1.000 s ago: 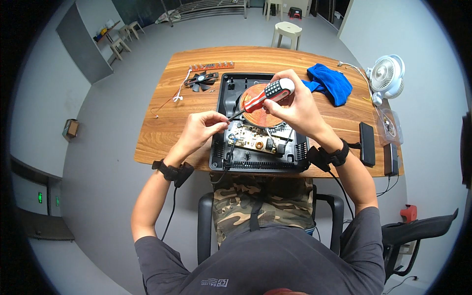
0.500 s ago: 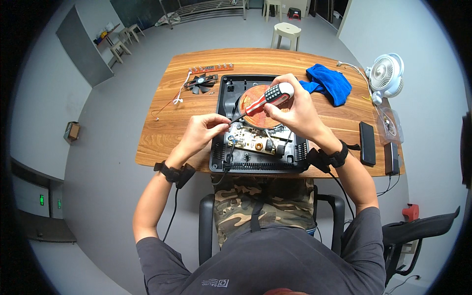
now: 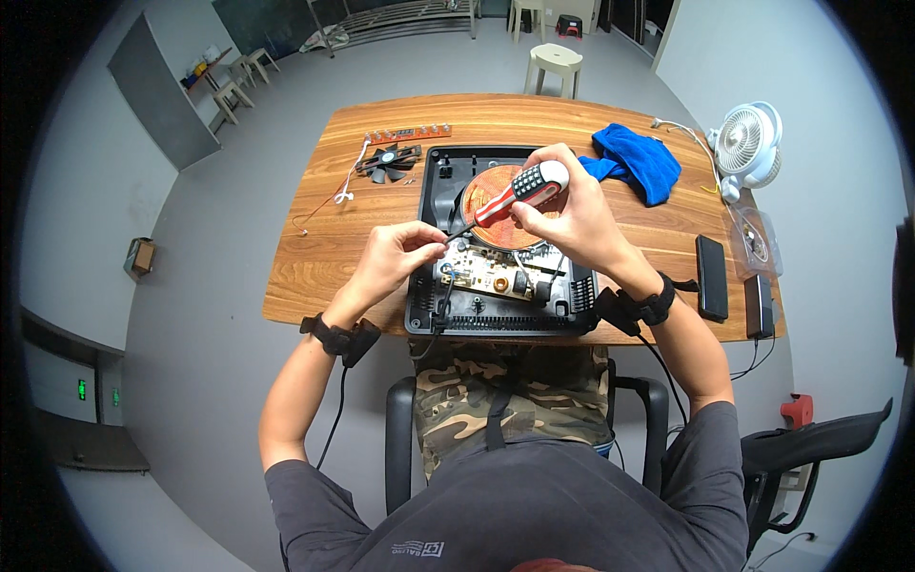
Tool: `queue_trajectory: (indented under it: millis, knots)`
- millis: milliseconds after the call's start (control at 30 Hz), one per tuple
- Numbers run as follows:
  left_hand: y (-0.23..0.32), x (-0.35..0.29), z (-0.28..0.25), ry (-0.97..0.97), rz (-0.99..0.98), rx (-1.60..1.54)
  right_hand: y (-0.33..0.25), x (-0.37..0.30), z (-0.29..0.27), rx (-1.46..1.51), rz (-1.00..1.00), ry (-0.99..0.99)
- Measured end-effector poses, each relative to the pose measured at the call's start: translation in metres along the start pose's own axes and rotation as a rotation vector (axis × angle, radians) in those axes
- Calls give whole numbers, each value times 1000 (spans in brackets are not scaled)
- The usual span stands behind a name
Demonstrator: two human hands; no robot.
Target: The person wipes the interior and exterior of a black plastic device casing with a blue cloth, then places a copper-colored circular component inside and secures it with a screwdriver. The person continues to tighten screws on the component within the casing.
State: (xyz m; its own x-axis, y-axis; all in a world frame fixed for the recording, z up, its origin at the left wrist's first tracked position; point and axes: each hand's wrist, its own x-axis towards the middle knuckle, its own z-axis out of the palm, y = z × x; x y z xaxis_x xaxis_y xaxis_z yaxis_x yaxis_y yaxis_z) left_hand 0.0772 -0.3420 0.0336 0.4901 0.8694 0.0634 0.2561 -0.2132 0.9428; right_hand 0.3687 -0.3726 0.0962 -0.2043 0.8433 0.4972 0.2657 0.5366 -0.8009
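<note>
A screwdriver with a red, white and black handle is gripped in my right hand. Its dark shaft slants down to the left. My left hand pinches thumb and fingers together right at the shaft's tip; whatever lies between them is too small to see. Both hands hover over an opened black appliance housing, which looks like an induction cooker base. Inside it are a round copper coil, partly behind the screwdriver, and a circuit board nearer me.
Left of the housing lie a black cooling fan and a narrow orange circuit strip with wires. A blue cloth sits at the back right. Farther right are a white desk fan, a black phone and a clear plastic box.
Both hands and the screwdriver stay almost in place. My left hand has shifted only very slightly to the right.
</note>
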Motion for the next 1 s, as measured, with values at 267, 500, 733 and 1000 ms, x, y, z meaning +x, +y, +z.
queue_trajectory:
  millis: [267, 500, 733, 1000]
  knots:
    - [-2, -1, 6, 45, 155, 131, -2, -2, 1, 9, 25, -16]
    - [9, -6, 11, 49, 413, 443, -5, -4, -2, -11, 62, -49]
    - [-1, 3, -10, -46, 486, 554, -3, -3, -3, -24, 39, -35]
    - [-17, -5, -2, -231, 250, 652, -3, 5, 1, -54, 9, -47]
